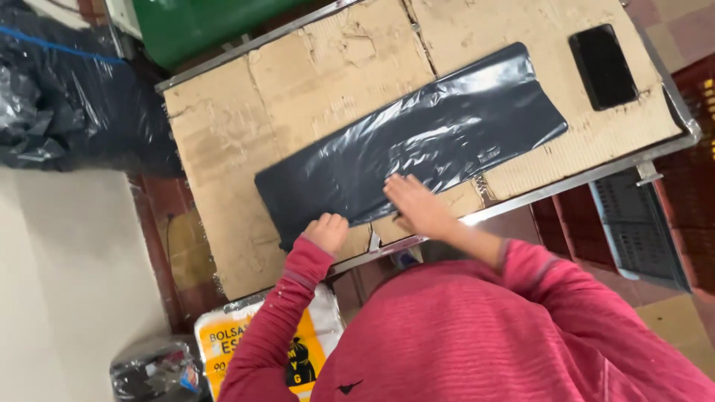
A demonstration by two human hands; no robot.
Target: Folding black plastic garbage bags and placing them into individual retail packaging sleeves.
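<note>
- Our left hand (326, 232) is curled into a loose fist, its knuckles resting on the near edge of the bag (417, 141); we cannot tell whether it pinches the plastic.
- Our right hand (417, 205) lies spread and flat, palm down, pressing the same near edge just beside the left.
- The bag, dark and glossy, lies flat on the bench (246, 112), running from under our hands away past the right hand.
- Judged from how it lies, the bag is already spread out and mostly smooth, with a few creases showing; any folding has not begun.
- A dark phone (603, 65) rests on the bench well beyond the right hand.
- A yellow and white pack (223, 346) sits below the bench, under the left arm.
</note>
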